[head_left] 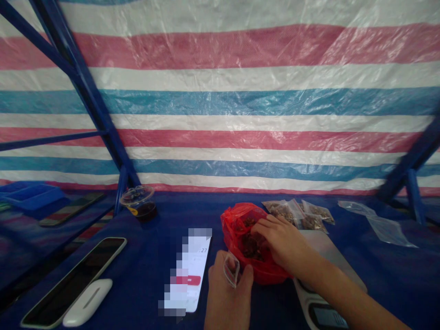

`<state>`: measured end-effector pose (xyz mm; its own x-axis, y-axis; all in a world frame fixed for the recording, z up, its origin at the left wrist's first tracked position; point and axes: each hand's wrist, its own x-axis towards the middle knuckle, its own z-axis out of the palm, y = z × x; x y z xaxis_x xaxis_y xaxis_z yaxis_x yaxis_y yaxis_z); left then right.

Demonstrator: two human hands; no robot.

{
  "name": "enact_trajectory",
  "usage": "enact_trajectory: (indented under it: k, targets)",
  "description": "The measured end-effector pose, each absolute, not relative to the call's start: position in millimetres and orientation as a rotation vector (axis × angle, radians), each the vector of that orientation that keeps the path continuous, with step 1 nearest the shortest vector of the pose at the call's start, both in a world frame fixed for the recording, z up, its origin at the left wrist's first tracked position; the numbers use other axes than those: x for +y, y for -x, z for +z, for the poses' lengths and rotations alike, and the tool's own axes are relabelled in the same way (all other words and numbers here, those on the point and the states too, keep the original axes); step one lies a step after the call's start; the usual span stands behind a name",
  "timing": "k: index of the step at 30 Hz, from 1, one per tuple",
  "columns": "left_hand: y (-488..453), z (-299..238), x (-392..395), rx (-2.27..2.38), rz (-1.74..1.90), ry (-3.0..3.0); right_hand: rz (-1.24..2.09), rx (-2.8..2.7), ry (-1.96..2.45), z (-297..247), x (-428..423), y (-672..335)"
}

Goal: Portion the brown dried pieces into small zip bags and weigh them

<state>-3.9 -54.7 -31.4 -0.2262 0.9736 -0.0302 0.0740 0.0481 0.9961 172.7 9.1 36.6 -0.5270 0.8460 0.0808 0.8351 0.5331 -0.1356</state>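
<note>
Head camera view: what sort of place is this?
Probably a makeshift packing stall: a striped tarpaulin wall on a blue metal frame, a digital scale, and filled zip bags beside the red plastic bag the right hand reaches into.

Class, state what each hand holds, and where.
Left hand pinches a small clear bag by its lower part; right hand is inside the red bag, grip hidden.

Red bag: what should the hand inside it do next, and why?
Probably pull a pinch of the brown pieces out of the red bag and drop it into the small clear bag. The right hand is in the red bag, the left hand holds the clear bag right beside it, looking empty, and filled packets lie behind.
</note>
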Motion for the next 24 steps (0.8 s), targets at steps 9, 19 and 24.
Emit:
enact_trajectory:
  k: [9, 19, 24]
  targets:
    - [-28.4, -14.8, -35.8, 1.437, 1.448, -0.801, 0.188, -2.701, 1.282, 40.2, 4.9, -175.1]
    - [-24.9, -26.8, -32.8, 1.527, 1.537, -0.879, 0.394, -2.694, 1.216, 47.4, -5.7, -184.0]
    - [-7.5, -29.9, -35.7, 1.58, 1.481, -0.975, 0.523, -2.673, 1.234, 54.8, -7.9, -187.8]
